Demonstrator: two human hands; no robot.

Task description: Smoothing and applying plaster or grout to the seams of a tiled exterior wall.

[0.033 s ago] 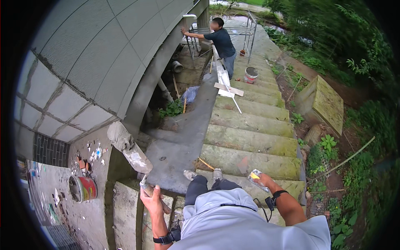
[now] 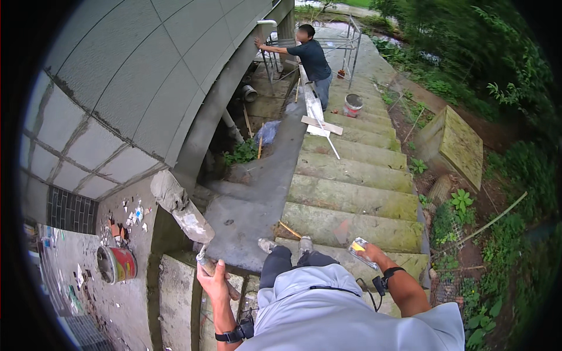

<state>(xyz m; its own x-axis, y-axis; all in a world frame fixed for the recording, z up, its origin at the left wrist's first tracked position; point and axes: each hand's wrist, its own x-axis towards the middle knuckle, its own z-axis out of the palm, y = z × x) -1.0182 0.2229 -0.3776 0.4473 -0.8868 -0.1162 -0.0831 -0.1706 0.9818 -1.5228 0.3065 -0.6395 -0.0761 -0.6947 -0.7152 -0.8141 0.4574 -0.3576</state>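
L hand (image 2: pixel 216 285) wraps trowel (image 2: pixel 196 226) handle; its long axis runs up-left, away from R hand (image 2: pixel 372 253), w/ grey lump (image 2: pixel 168 191) appar. on far end, by ramp's (image 2: pixel 237 225) near-left corner. R fingers curl round float (image 2: pixel 358 248), approx. over step's (image 2: pixel 395 262) right end. L hand's nearer lump; R well apart.

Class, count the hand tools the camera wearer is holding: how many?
2: a trowel bearing grey paste in the left hand, and a flat tool with yellow in the right hand.
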